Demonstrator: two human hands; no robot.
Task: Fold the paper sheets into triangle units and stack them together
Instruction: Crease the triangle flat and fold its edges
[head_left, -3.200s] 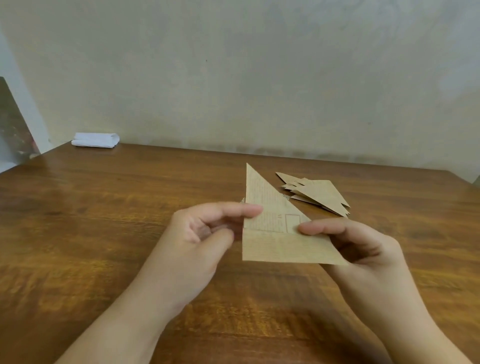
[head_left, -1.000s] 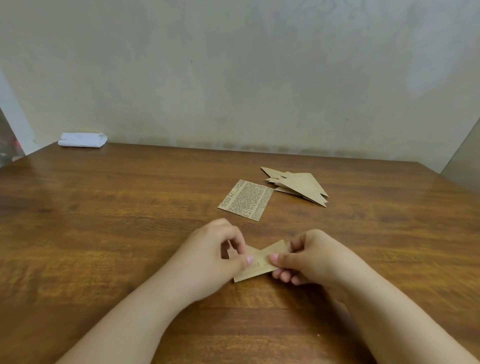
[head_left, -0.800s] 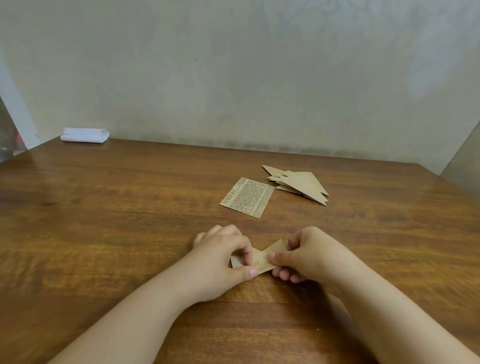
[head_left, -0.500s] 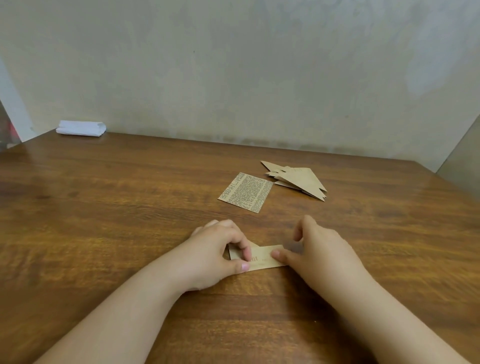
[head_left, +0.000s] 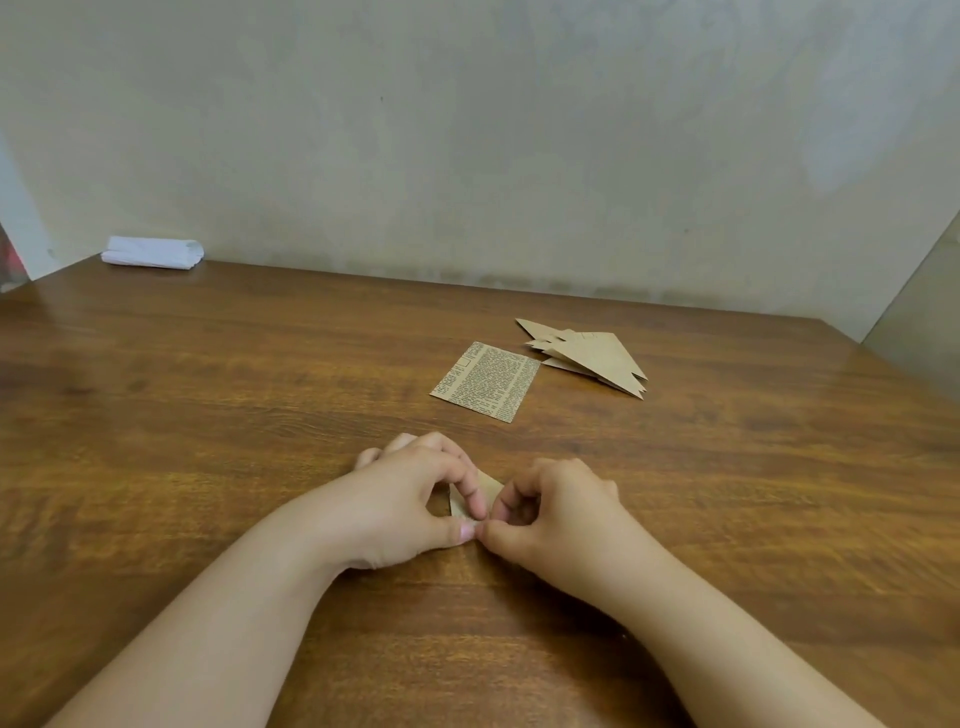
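On the wooden table (head_left: 208, 415), the left hand (head_left: 410, 499) and right hand (head_left: 556, 512) meet over a small folded paper (head_left: 488, 491), each pinching it between curled thumb and forefinger at its near edge; most of it is hidden under the fingers. Farther back lies a flat printed sheet (head_left: 485, 380), with a pile of folded triangles (head_left: 592, 356) just beside it on the right. A folded white cloth (head_left: 151, 252) sits at the far left corner.
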